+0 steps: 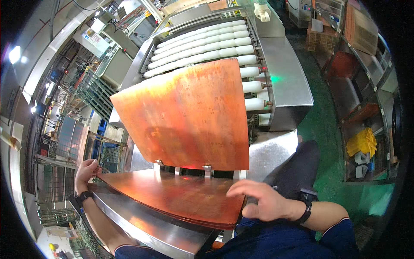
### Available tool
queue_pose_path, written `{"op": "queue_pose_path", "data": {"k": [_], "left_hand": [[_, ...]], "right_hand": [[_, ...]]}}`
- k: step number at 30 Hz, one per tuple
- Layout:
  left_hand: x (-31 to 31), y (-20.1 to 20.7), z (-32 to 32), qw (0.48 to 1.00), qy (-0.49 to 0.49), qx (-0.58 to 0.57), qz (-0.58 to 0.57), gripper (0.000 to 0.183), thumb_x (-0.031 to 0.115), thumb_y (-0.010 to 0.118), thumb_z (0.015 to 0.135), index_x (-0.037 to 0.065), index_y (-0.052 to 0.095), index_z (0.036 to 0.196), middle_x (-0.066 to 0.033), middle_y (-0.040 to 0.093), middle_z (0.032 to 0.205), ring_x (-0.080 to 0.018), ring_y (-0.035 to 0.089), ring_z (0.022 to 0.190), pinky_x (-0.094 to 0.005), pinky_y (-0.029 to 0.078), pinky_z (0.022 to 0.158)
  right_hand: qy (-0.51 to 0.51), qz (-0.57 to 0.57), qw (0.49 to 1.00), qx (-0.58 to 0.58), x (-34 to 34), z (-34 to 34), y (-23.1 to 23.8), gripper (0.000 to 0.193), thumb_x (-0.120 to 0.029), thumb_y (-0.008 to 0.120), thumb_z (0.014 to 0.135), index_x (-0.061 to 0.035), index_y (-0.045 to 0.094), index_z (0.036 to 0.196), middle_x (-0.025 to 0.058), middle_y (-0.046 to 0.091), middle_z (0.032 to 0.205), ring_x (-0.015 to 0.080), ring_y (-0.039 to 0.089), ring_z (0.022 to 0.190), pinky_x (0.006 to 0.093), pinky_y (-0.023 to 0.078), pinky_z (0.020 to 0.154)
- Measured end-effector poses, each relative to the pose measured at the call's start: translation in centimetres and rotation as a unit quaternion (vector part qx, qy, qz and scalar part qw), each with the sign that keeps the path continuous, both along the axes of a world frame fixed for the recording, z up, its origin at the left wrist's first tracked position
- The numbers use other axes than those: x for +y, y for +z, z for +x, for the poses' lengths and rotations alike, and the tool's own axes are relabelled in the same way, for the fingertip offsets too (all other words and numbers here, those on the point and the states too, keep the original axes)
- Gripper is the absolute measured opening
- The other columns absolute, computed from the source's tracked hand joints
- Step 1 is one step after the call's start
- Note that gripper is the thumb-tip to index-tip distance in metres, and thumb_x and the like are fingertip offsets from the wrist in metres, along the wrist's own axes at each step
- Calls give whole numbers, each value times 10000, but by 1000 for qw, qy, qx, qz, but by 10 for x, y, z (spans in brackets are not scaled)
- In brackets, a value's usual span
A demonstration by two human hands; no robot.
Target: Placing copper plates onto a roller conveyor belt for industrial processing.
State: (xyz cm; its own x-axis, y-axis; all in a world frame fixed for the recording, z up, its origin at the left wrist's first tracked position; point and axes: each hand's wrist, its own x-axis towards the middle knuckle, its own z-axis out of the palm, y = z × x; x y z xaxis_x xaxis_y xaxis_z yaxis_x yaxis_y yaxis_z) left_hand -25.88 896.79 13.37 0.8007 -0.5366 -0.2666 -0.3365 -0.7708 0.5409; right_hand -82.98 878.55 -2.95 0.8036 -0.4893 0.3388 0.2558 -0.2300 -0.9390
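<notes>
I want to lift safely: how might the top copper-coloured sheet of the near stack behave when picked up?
The top sheet probably bends a little, being wide and thin. Its smooth, shiny face may be slippery. With its metallic look, it could feel heavy for its thinness.

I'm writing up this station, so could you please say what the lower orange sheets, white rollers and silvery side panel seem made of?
Lower orange sheets: probably copper, semi-glossy; reddish tone, soft reflections.
White rollers: perhaps plastic or rubber, smooth; opaque, no metallic glint.
Silvery side panel: likely stainless steel, satin; grey sheen.
</notes>
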Motion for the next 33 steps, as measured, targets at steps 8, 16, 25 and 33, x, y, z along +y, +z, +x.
{"op": "queue_pose_path", "data": {"k": [8,16,25,33], "left_hand": [[5,-3,14,1000,-24,4,9,342,345,609,995,5,644,1017,-68,684,781,-148,677,663,-281,555,598],[16,-7,31,998,-18,65,-21,369,337,642,980,10,663,1150,-72,704,855,-145,694,735,-290,563,628],[12,-2,20,997,-52,-28,54,409,375,671,949,32,691,1172,-29,697,918,-134,651,839,-302,527,726],[16,-6,30,993,-89,-22,68,390,371,669,957,28,695,1140,-43,696,934,-138,650,836,-306,534,727]], "right_hand": [[104,118,985,63,7,3,33,408,-351,714,934,-5,665,1146,113,637,1169,225,614,1059,330,492,911],[80,186,978,58,-3,8,49,252,-188,705,934,-13,675,1113,70,638,1160,145,615,1002,282,495,848],[-18,149,989,19,-9,9,40,190,-178,691,958,-6,705,1040,86,676,1085,149,637,946,282,508,811],[-46,84,995,2,-6,8,37,215,-196,686,967,2,699,1050,132,696,1029,210,670,884,295,521,780]]}}
